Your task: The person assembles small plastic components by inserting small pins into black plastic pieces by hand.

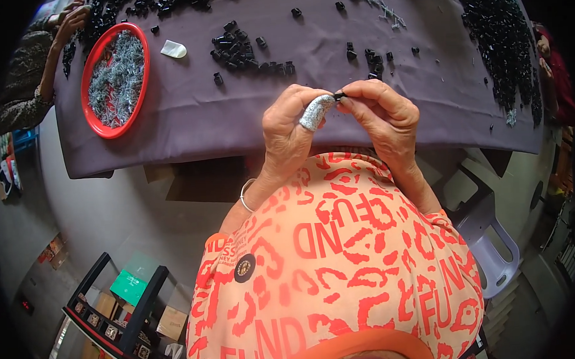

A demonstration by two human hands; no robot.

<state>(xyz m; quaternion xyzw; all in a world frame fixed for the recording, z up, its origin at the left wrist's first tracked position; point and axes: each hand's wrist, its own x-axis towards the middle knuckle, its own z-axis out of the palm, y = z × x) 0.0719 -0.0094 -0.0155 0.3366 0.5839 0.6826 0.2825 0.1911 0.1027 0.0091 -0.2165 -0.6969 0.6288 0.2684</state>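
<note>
Both my hands meet just above the near edge of a cloth-covered table (195,119). A small black plastic part (340,96) sits at their fingertips. My right hand (390,114) pinches it between thumb and forefinger. From the other side, my left hand (282,125) is closed with its fingertips against the part; a silvery-grey wrap (317,113) covers its thumb. Whether the left fingers also hold something tiny cannot be made out. Beyond my hands lies a loose cluster of black parts (234,50), with a smaller group (373,61) behind my right hand.
A red oval tray (110,132) full of thin metal pieces stands at left, beside a white scrap (174,50). Black parts are heaped at right (496,32). Another person's hand (72,22) is at far left; someone in red (563,90) is at far right.
</note>
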